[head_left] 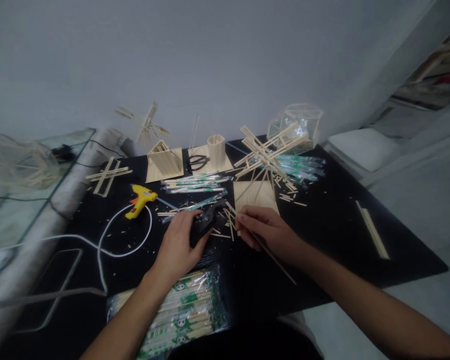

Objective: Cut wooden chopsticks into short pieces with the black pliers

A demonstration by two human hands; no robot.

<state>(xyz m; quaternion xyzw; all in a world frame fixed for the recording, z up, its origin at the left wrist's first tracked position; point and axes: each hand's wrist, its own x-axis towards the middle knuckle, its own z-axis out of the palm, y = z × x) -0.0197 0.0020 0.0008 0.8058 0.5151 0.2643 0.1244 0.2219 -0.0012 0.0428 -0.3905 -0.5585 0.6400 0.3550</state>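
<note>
From here I've got right hand (261, 227) pinching a thin, straight, pale stick (273, 256), slanted; left hand (182, 241) curled round a black tool (209, 218), details unclear.

Pale grey wall (217, 60) | black tabletop (322, 230) | glass pane (26, 212), left | white stool (363, 145), right | pale floor (423, 210) | dim light

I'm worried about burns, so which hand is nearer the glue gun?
Left. The left hand, holding a black tool, is right of the glue gun and nearer the body; the right hand, holding a stick, is farther right, past the left hand.
</note>
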